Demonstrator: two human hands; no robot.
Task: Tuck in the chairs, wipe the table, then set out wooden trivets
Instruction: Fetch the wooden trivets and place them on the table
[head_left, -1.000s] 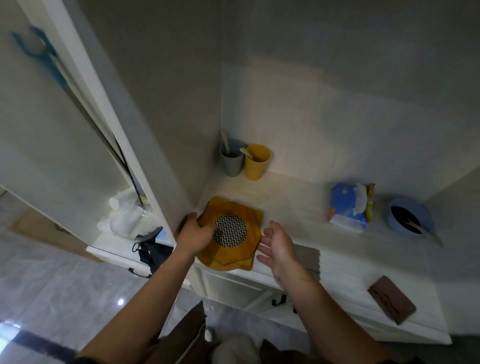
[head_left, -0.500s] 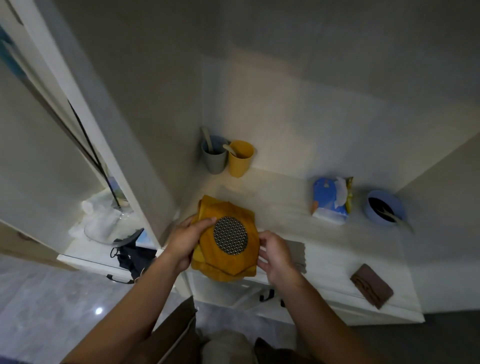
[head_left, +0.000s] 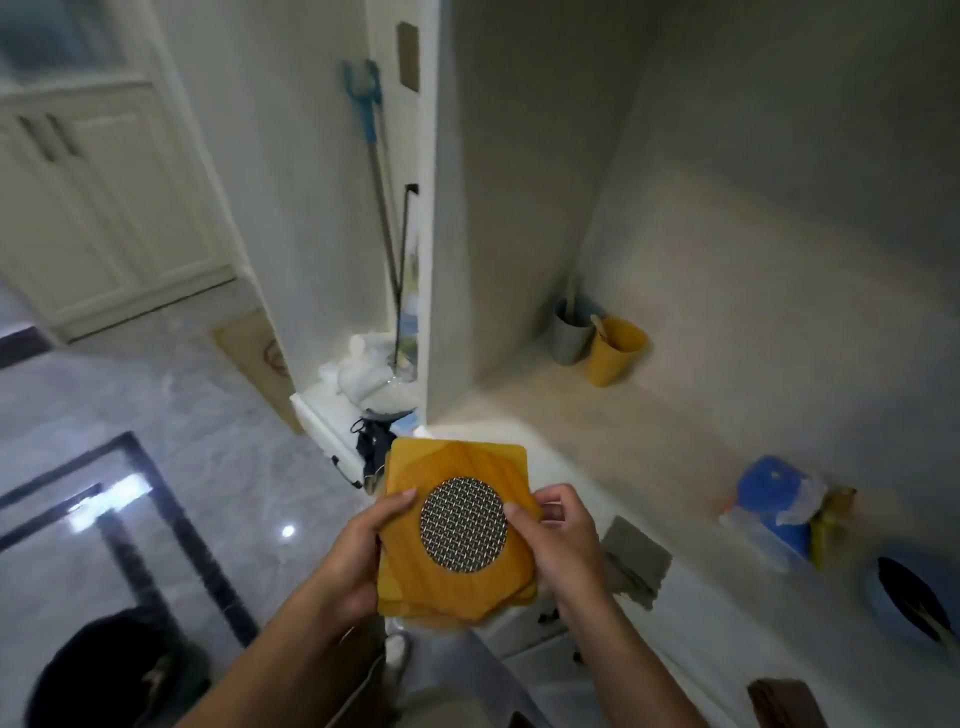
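Left hand (head_left: 358, 556) and right hand (head_left: 563, 545) each grip the stacked wooden trivets (head_left: 457, 530), thumbs on top

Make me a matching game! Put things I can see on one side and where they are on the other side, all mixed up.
Things:
1. wooden trivets
2. mop
3. blue tissue pack
4. yellow cup

Places:
A. far back on the counter, beside the grey cup
B. held by the left hand and the right hand
C. upright against the wall
D. lying on the counter, right of the hands

Pairs: 1-B, 2-C, 3-D, 4-A
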